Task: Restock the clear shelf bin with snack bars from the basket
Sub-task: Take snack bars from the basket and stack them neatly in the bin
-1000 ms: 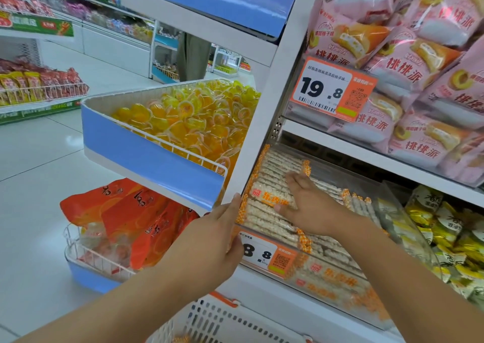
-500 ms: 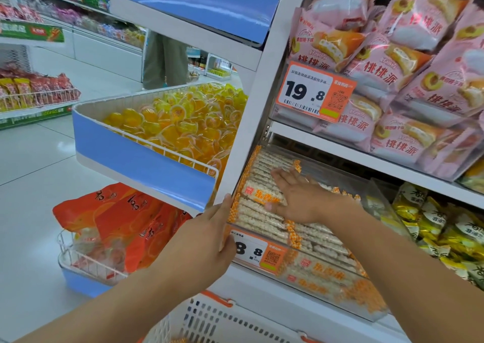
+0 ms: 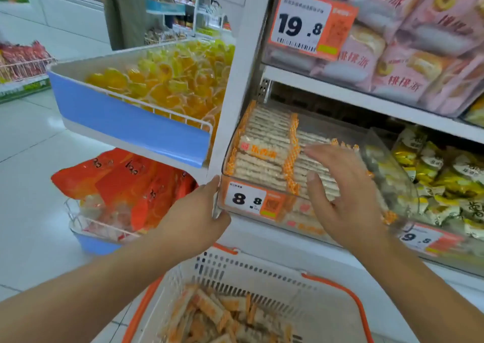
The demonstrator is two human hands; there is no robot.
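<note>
Two hands at work on one clear plastic shelf bin [image 3: 385, 159], which sits on the lower white shelf behind an orange "8.8" price tag [image 3: 252, 201].

Contents: long white snack bars with orange crimped ends [image 3: 264, 143], laid flat in side-by-side stacks, filling the bin's left portion nearly to the rim.

Left hand [image 3: 195, 221]: fingers wrapped round the bin's front left corner, apparently bracing it so it cannot slide.

Right hand [image 3: 343, 198]: fingers spread wide and nearly straight above the right-hand stack, holding nothing; whether it touches the bars cannot be told. Likely levelling the row.

Supply: white perforated plastic basket with orange handles [image 3: 262, 272], directly below the shelf, with more bars [image 3: 209, 314] loose in its bottom. Restocking unfinished, by this stock.
</note>
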